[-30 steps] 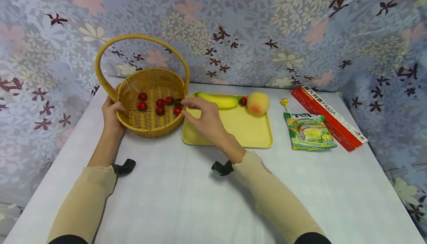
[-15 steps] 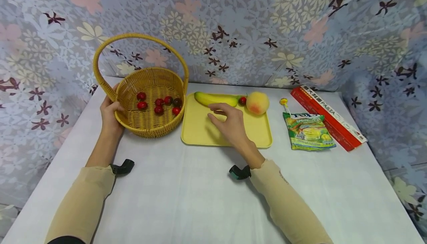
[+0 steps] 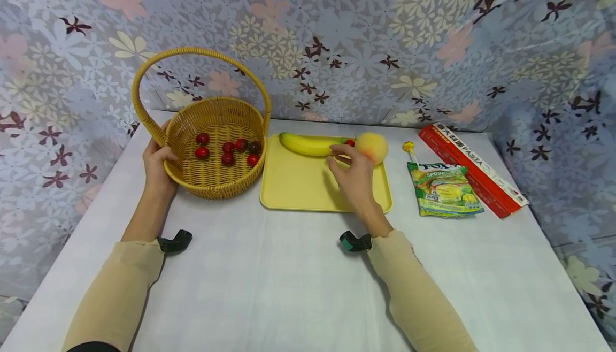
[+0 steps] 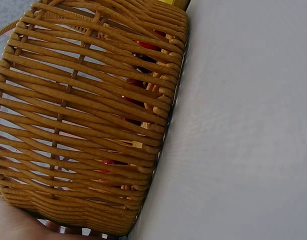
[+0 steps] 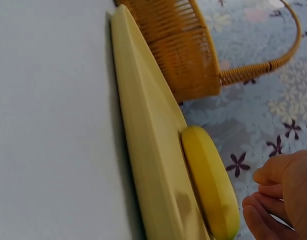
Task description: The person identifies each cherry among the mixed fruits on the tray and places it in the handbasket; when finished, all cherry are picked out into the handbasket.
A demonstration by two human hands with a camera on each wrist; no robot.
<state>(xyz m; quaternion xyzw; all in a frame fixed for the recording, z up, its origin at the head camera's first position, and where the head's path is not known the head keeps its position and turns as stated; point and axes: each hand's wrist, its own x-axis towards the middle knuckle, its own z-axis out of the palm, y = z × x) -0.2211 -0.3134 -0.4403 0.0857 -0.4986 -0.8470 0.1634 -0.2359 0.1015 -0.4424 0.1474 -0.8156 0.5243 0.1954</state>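
My left hand [image 3: 159, 167] grips the left side of a yellow-brown wicker basket [image 3: 218, 189], thumb over the rim. Several dark red cherries [image 3: 228, 158] lie on the basket floor; in the left wrist view bits of them show through the weave [image 4: 68, 100]. Over the yellow tray [image 3: 293, 191] is my right hand [image 3: 356, 178], thumb and forefinger apart, nothing seen between them. Its fingers are by the stem end of a banana [image 3: 308, 145], close in front of a single cherry [image 3: 350, 142] that the hand partly covers. A peach [image 3: 372, 147] sits right beside that cherry.
Right of the tray lie a green soup packet [image 3: 447, 191], a lollipop [image 3: 409, 147] with a yellow head, and a long red pasta box [image 3: 474, 170]. A flowered cloth [image 3: 308, 47] rises behind the white table [image 3: 269, 288]. The basket's tall handle [image 3: 197, 51] arches upward.
My right hand has left the basket's right rim and moved right across the tray to the cherry by the peach. The left hand keeps its hold on the basket.
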